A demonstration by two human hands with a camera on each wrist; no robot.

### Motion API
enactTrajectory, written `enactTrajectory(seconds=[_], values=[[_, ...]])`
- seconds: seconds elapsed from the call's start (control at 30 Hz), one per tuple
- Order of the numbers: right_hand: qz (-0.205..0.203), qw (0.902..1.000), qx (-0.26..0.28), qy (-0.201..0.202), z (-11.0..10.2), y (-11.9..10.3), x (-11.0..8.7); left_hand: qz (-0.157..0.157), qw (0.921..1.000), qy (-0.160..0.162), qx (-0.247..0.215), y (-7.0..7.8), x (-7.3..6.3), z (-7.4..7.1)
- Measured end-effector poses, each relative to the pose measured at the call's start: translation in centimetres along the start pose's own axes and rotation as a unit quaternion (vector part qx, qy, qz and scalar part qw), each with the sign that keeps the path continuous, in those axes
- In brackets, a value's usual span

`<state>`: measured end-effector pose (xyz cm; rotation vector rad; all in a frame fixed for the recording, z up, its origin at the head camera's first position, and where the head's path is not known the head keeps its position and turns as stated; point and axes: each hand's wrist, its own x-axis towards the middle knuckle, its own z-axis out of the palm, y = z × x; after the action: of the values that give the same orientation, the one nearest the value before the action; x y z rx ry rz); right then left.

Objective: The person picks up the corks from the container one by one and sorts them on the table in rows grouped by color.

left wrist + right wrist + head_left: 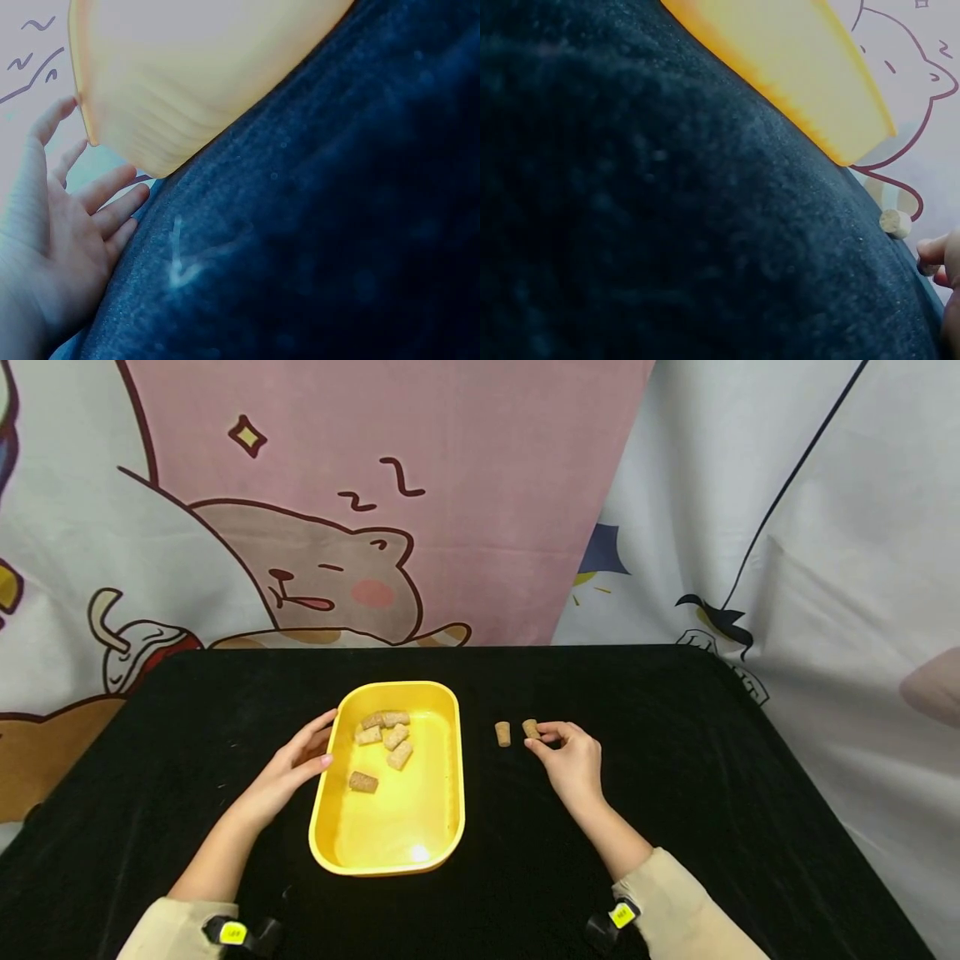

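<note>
A yellow tray sits on the black cloth, with several corks lying in its upper left part. My left hand rests at the tray's left side, its fingers fairly straight and their tips right at the rim; the left wrist view shows the same hand beside the tray's wall. To the right of the tray, my right hand pinches a cork between thumb and fingers. Another cork stands just left of it on the cloth; it also appears in the right wrist view as a pale cork.
Black cloth covers the table. Behind its far edge hangs a curtain printed with a sleeping cartoon animal. Wrist-worn devices sit on both sleeves near the front.
</note>
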<state>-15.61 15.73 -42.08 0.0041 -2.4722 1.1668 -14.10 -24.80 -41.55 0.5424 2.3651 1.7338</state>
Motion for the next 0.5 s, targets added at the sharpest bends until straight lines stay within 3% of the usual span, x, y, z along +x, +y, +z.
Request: enactTrajectory(seconds=[0.5], values=[[-0.001,0.9990,-0.032,-0.031,0.35,0.45,0.06,0.001,1.0000,0.000,-0.007,-0.07,0.04,0.00]])
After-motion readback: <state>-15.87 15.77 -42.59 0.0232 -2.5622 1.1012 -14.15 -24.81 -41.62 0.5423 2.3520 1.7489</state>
